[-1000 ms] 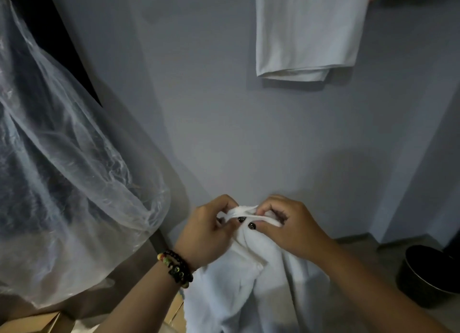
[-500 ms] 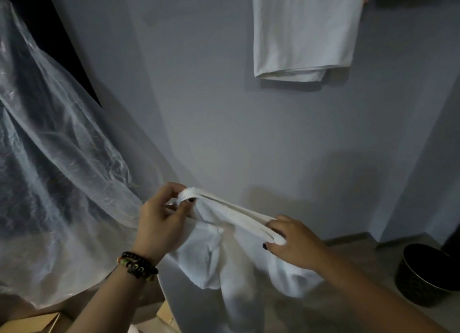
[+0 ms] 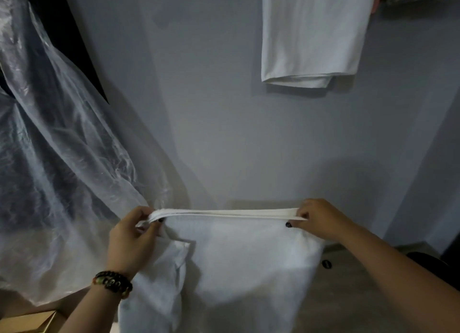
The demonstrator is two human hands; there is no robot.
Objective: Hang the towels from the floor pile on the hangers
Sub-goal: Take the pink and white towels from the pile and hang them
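Hands moved apart; towel (image 3: pixel 249 253) edge now taut

Home closet corner, hung towel (image 3: pixel 311 33), plastic cover (image 3: pixel 49 158)

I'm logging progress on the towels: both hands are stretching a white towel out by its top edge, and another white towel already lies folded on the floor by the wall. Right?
Not quite. The head view shows the other towel hanging high on the wall, not on the floor. The rest holds: the left hand and right hand stretch the white towel by its top edge.

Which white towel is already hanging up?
The folded white towel high on the wall. The other towel is held stretched between the left hand and right hand.
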